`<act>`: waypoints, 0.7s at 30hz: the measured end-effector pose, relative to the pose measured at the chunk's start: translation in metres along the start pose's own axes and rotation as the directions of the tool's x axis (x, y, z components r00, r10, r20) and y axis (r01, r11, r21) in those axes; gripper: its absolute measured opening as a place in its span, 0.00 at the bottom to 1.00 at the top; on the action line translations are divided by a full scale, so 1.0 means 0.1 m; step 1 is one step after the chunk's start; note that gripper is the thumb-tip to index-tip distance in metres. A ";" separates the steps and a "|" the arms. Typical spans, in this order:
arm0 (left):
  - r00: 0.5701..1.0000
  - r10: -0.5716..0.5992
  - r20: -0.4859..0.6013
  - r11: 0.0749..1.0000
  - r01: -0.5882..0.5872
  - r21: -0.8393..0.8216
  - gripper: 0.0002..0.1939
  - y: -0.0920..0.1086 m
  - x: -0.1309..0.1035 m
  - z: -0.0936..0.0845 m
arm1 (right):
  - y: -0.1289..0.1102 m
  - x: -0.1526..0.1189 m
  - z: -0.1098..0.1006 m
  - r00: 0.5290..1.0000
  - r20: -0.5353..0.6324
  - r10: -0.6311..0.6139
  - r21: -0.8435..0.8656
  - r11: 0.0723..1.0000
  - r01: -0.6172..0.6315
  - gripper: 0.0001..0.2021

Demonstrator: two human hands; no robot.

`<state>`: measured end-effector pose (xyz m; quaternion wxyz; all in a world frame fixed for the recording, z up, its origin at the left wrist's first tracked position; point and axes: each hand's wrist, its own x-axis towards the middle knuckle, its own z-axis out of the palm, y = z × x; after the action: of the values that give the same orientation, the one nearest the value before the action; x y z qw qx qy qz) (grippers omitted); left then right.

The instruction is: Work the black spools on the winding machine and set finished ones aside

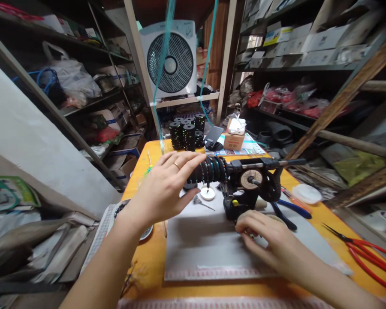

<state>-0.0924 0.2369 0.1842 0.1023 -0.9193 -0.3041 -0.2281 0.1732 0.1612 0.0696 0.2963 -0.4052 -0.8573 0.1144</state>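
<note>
A black hand-size machine point(244, 189) with a round pale dial point(251, 179) stands on a grey-white board point(199, 249). From its left side sticks out a roller point(214, 169) wrapped in several dark rings with teal bands. My left hand point(167, 184), with a ring on one finger, lies over the roller's left end, fingers stretched and thumb apart below. My right hand point(263, 234) is curled low in front of the machine's base; its fingertips are bent together, and whatever they pinch is hidden. A small white dish point(207, 193) sits under the roller, beside a thin metal piece point(204, 203).
Blue-handled pliers point(292, 209) lie right of the machine, and red-handled scissors point(366, 249) at the table's right edge. Several black spools point(188, 133), a phone-like slab point(213, 136) and a cardboard box point(234, 139) stand at the back. A fan point(170, 64) faces the orange table point(148, 266).
</note>
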 end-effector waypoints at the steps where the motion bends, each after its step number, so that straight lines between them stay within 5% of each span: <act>1: 1.000 -0.007 0.012 0.999 0.006 0.041 0.33 0.02 -0.01 0.04 | -0.02 0.02 -0.02 1.000 -0.002 0.001 0.022 1.000 -0.001 0.07; 8: 0.997 -0.065 -0.043 0.988 0.070 0.135 0.30 -0.05 0.07 0.16 | -0.14 0.22 -0.26 0.992 -0.069 -0.107 0.095 0.989 0.114 0.09; 15: 0.953 -0.220 0.207 0.948 0.259 -0.185 0.31 -0.19 0.21 -0.05 | -0.30 0.70 -0.58 0.911 -0.344 -0.227 -0.075 0.974 0.214 0.09; 21: 0.970 -0.189 0.150 0.942 0.223 -0.252 0.26 -0.19 0.17 -0.04 | -0.41 1.17 -0.60 0.832 -0.493 -0.254 -0.108 0.967 0.231 0.09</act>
<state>-0.0932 0.2595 0.1969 -0.0658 -0.9000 -0.3709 -0.2191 0.1258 0.2215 0.1837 0.5127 -0.3154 -0.7968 -0.0524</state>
